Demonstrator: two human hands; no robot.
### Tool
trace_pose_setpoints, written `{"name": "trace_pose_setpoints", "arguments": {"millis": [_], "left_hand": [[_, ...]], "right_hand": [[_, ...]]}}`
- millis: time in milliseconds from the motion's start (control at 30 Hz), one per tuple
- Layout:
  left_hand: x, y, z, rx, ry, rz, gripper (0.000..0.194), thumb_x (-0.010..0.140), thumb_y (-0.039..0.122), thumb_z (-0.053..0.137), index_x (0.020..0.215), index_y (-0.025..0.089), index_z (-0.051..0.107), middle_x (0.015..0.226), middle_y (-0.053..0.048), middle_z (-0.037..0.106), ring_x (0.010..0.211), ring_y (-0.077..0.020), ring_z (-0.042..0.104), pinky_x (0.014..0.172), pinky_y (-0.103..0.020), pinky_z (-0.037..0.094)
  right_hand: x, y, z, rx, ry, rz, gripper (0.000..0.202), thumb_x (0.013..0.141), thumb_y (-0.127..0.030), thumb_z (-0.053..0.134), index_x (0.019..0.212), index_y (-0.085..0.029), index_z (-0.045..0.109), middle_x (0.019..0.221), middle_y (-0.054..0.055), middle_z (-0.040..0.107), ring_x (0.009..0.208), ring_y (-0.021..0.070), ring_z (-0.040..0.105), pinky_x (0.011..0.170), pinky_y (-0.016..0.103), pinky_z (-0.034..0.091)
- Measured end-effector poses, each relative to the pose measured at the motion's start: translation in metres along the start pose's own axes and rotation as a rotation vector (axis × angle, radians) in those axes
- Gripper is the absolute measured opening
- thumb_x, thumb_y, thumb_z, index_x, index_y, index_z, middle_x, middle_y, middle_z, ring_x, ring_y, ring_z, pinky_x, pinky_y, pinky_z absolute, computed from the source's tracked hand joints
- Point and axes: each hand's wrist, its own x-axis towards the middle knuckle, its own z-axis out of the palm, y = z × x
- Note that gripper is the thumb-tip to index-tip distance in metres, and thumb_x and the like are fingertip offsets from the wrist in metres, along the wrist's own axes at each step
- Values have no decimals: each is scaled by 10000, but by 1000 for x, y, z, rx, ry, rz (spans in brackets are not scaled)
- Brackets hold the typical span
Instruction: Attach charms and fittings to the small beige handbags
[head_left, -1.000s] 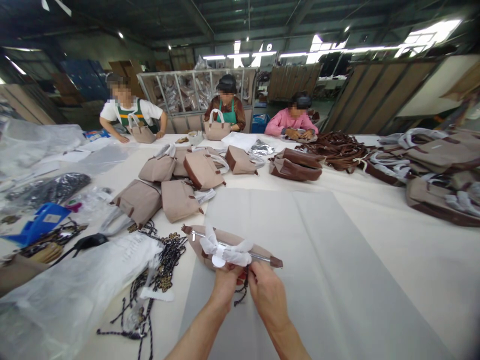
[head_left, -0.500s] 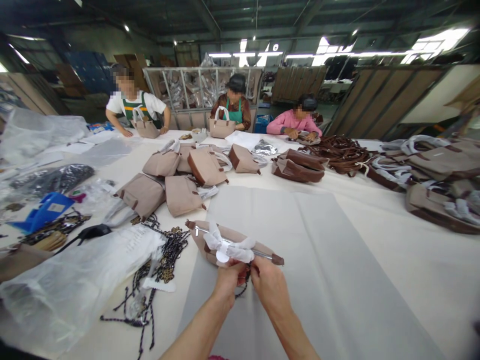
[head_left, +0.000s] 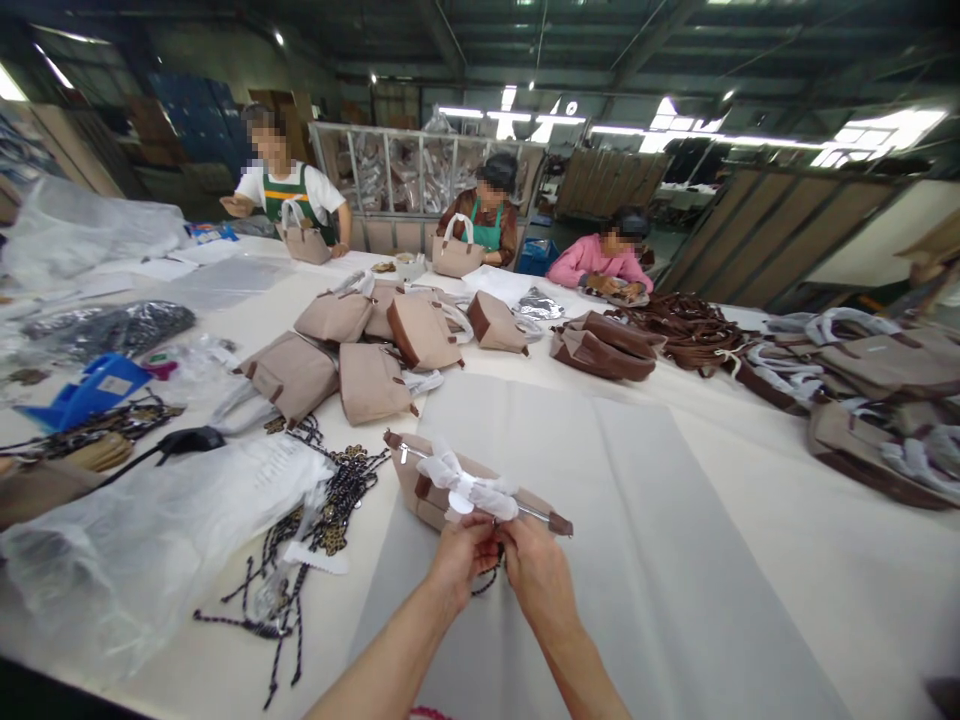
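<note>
A beige handbag (head_left: pixel 420 496) with brown trim and a zip along its top lies before me on a grey sheet (head_left: pixel 600 560). White wrapping (head_left: pixel 480 492) covers its handles, and a round white tag (head_left: pixel 460 503) hangs from them. At the bag's near side my left hand (head_left: pixel 463 555) and my right hand (head_left: pixel 531 555) meet, fingertips pinched together. A dark braided cord (head_left: pixel 491 580) loops down from between them. The exact spot where the fingers grip it is partly hidden.
Several beige bags (head_left: pixel 375 385) are heaped beyond mine. Black cords with gold pieces (head_left: pixel 337 500) and a clear plastic bag (head_left: pixel 142 550) lie to the left. Brown straps (head_left: pixel 682 330) and more bags (head_left: pixel 877 440) are at the right. Three people work across the table.
My hands stay pinched at the bag's near side, with fingers slightly shifted. The whole view has tilted a little. Across the table, the person at the left has raised one hand.
</note>
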Motion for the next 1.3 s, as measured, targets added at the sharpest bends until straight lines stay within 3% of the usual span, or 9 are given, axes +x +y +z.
{"name": "trace_pose_setpoints", "arguments": {"millis": [167,300,433,533,767,900,1000,1200,1300], "left_hand": [[1,-3,2,-30,-73,17,501,435,402,877,744,173,555,600,24,582,513,-85,512,589,-253,453],[-8,4,7,44,-50,118,436,558,505,815,720,199,550,589,19,567,530,-121,491,585,-275,422],[-29,23,7,330,46,493,243,719,437,718,761,210,643,753,-11,628,778,-180,538,763,-275,419],[-40,30,4,525,66,676,253,825,456,592,764,212,620,740,-7,605,764,-188,529,759,-279,415],[-26,28,-15,306,192,519,533,660,670,693,825,169,617,795,-43,666,748,-193,583,684,-290,462],[-22,32,-16,95,192,430,569,569,632,796,845,179,588,843,-45,703,800,-183,630,682,-266,474],[-22,35,-7,-49,137,311,617,480,588,861,837,190,553,791,-36,709,769,-193,663,670,-276,488],[-29,35,6,190,-41,266,453,602,537,815,732,177,573,763,-34,682,699,-156,628,614,-238,434],[-35,30,7,356,-97,413,323,681,466,767,694,180,618,889,-45,667,863,-186,616,751,-256,457]], "right_hand": [[2,6,5,102,26,-60,248,911,-119,445,870,-154,688,911,111,688,912,249,640,764,335,472],[-2,14,8,209,83,-88,217,919,-180,448,865,-177,658,841,56,674,804,194,633,731,302,479],[-9,22,9,398,204,-106,204,930,-291,454,897,-203,635,832,30,651,768,178,602,706,298,476],[-10,23,10,536,202,-55,207,917,-338,467,896,-215,631,852,33,646,781,184,605,685,299,481],[-9,30,18,735,204,188,299,897,-426,416,989,-194,580,710,22,630,672,212,620,587,316,472],[-9,36,14,611,267,118,269,900,-388,413,907,-192,599,727,20,619,684,198,600,688,333,464],[-7,37,8,580,197,2,232,904,-372,469,867,-205,626,801,21,636,735,184,588,718,313,444],[-4,33,-4,590,261,-118,239,951,-319,441,901,-208,646,848,29,649,793,165,585,736,286,437],[-4,27,-3,679,168,-179,161,912,-261,495,898,-216,650,884,27,674,798,157,596,722,274,443]]}}
